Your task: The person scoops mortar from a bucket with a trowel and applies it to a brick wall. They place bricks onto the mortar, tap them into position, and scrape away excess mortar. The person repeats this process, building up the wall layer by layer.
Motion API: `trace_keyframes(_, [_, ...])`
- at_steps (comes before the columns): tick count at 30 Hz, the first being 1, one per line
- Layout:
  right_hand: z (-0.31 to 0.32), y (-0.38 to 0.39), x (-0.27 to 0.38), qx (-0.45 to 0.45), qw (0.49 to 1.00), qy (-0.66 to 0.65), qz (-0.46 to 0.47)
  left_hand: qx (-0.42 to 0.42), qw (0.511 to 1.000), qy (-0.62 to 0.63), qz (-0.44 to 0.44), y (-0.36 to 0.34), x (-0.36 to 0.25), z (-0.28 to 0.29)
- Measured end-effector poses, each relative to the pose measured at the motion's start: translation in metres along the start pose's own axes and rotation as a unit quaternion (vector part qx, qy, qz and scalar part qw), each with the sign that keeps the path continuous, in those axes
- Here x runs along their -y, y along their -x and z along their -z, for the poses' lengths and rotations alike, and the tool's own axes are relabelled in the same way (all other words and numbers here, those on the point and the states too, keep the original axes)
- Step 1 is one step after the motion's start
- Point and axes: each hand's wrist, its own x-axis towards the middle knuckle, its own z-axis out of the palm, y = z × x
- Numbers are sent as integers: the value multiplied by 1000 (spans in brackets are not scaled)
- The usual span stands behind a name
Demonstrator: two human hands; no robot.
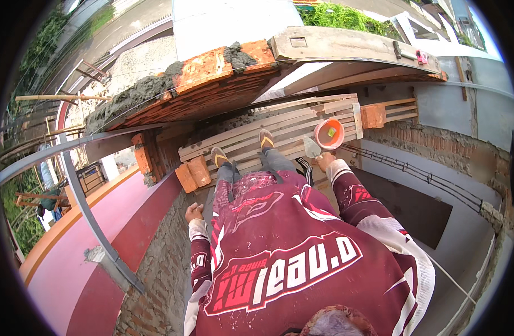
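Observation:
My right hand [325, 161] is closed round the handle of a trowel [311, 147], its pointed metal blade beside an orange bucket [340, 134]. Inside the bucket is a grey residue and a small yellow-green item. My left hand [194, 213] hangs low at my side with its fingers curled in, and nothing shows in it. Close to that hand lie two orange bricks [193, 173] on the plank platform [257, 126]. Ahead of me runs a brick wall [203, 70] with wet grey mortar [139, 95] spread along its top left part.
My sandalled feet [219, 157] stand on the slatted platform. A concrete beam [335, 45] continues the wall to the right, with a hammer [401, 51] on it. A taut string crosses the wall top. Steel rebar [414, 171] spans the drop at right; a metal pole [89, 207] rises left.

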Motion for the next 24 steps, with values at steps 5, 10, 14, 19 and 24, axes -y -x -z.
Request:
trace_keyframes(5, [-82,56,-21,51,998,-41,-17,40,993,-92,57,-42,-53,69])
trace_keyframes(10, [-157,96,-11,116,965,-155,-178,49,993,-23,-104,-98,-140,50])
trace_keyframes(14, [-197,107,5,107,961,-186,-174,168,975,-81,-119,-101,-236,10])
trace_keyframes(19, [-215,95,16,90,946,-259,-174,231,948,-105,-191,-73,-285,-32])
trace_keyframes(24, [-199,73,16,23,953,-279,-117,221,933,-184,-215,-67,-240,-26])
